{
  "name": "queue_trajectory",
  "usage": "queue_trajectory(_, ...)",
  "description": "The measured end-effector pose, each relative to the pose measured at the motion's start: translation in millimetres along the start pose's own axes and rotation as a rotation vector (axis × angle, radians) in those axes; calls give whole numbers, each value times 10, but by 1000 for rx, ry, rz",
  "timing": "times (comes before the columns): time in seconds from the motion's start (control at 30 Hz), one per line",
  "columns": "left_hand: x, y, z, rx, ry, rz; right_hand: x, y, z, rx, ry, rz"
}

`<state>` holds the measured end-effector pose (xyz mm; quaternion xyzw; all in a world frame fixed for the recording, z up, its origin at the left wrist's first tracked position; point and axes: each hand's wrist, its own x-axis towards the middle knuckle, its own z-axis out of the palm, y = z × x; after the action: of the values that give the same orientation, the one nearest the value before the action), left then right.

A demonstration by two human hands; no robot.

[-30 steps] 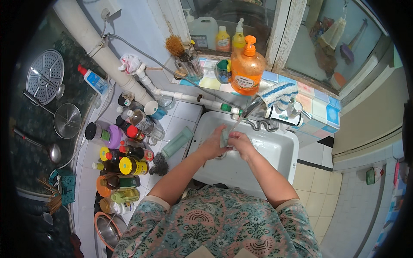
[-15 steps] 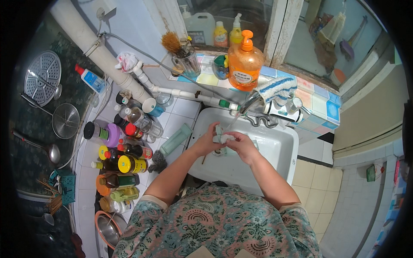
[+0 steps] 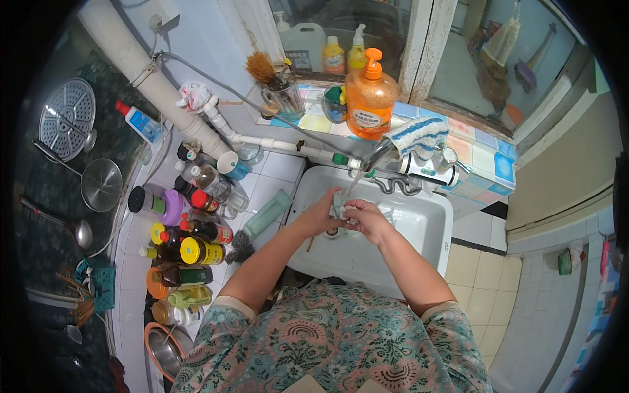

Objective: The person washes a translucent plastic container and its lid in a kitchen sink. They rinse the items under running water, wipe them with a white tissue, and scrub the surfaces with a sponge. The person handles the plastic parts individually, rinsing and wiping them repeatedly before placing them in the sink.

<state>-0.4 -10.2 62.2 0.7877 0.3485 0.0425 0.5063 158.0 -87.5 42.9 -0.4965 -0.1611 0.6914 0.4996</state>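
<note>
Both hands meet over the white sink (image 3: pixel 419 226): the left hand (image 3: pixel 321 216) and right hand (image 3: pixel 365 219) are closed around one small pale object (image 3: pixel 339 204), too small to identify, pinched between them under the tap (image 3: pixel 377 157). At twelve o'clock stands one orange pump bottle (image 3: pixel 370 98); at nine o'clock, many condiment bottles (image 3: pixel 190 242).
</note>
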Motion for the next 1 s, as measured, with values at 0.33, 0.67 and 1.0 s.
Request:
queue_trajectory(0.33, -59, -123, 29, 185, 136, 71, 96, 117, 47, -228, 2, -147)
queue_trajectory(0.67, -112, -89, 122, -53, 20, -20, -34, 10, 72, -39, 79, -204)
queue_trajectory(1.0, -148, -23, 103, -155, 58, 0, 107, 66, 56, -226, 76, -232)
